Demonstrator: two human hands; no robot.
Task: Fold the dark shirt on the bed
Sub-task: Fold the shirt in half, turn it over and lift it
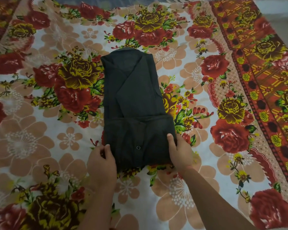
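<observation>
Across the flowery bed (40, 117) lies the dark shirt (133, 97), right in the middle, folded narrow, with its near end turned up. The left hand (101, 161) pinches its near left corner. The right hand (179, 151) grips its right edge, thumb on top. A small button (138, 147) shows between them.

Forearms extended, the left hand (101, 161) curls round the dark shirt (133, 97) at its near edge; the right hand (179, 151) pinches it, thumb on top.
</observation>
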